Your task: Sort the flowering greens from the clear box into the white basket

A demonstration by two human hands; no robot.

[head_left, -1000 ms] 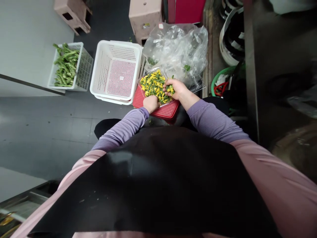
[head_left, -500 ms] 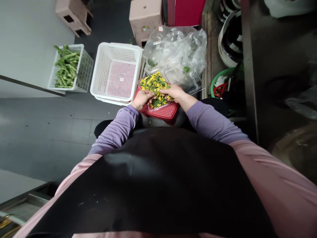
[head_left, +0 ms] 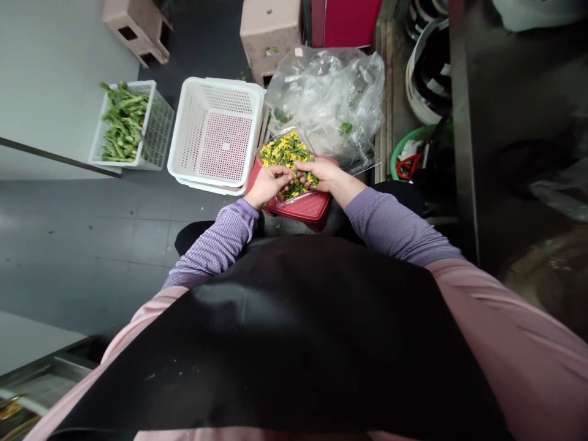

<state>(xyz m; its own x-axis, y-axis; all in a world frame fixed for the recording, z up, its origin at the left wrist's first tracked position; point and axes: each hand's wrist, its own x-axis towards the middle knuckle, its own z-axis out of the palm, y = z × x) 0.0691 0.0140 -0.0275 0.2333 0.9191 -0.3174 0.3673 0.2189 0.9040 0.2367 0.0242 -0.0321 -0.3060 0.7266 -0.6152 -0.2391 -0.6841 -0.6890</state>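
A clear plastic tray (head_left: pixel 278 202) full of small yellow-and-green flowers (head_left: pixel 280 149) rests on a red lidded box or stool (head_left: pixel 307 209) between my knees. My right hand (head_left: pixel 324 173) is curled over the tray's right side, closed on several of these flowers, with the thumb on top. Close beside it my left hand (head_left: pixel 270 185) makes a pinch, thumb and forefinger together at the right hand's fingertips. What sits in that pinch, if anything, is too small to make out. Both hands hide part of the tray.
Left of the tray stands a white perforated basket (head_left: pixel 177 147); farther left, another white basket (head_left: pixel 158 131) holds green stalks (head_left: pixel 123 125). A crumpled clear plastic bag (head_left: pixel 321 92) lies behind the tray. Pink stools (head_left: pixel 269 27) stand beyond, and a green-rimmed tub (head_left: pixel 399 147) is at right.
My left hand has moved right, closer to my right hand, and its fingertips now meet the right fingertips. The right hand has hardly moved and still holds flowers.
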